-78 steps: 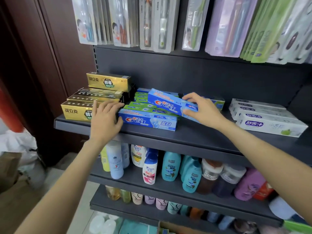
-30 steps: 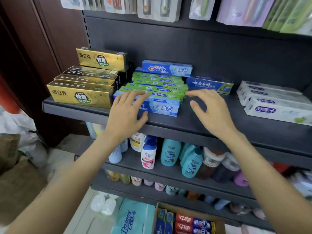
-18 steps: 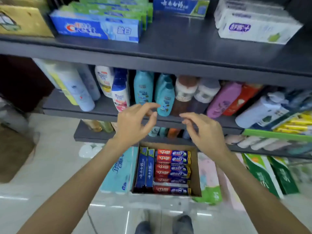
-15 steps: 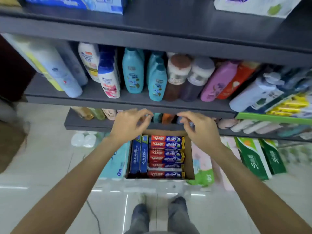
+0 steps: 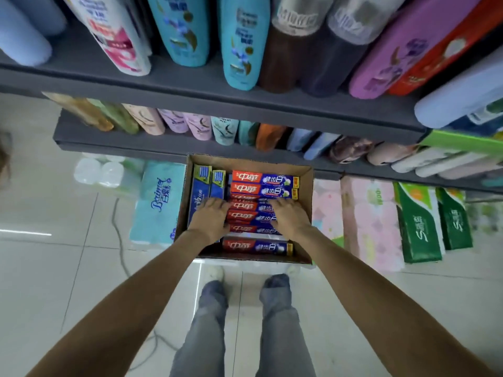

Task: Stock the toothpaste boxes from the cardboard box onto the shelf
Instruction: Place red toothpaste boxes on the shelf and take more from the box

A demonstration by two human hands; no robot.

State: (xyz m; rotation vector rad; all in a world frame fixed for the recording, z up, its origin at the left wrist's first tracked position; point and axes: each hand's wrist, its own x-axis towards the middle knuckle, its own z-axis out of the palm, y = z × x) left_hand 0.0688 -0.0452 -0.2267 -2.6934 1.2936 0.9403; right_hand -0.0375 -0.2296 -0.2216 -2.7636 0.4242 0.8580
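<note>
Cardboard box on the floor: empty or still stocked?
Still stocked: the cardboard box holds red-and-blue toothpaste boxes and blue ones.

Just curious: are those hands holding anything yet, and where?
Both the left hand and right hand rest on the red toothpaste boxes, near their ends; nothing is lifted yet.

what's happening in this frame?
A person is bent over an open brown cardboard box on the floor below the grey store shelves. The left hand and right hand both rest on the stacked red-and-blue toothpaste boxes inside, spread as if about to gather several. Nothing is lifted yet. Two darker blue toothpaste boxes lie along the box's left side.
</note>
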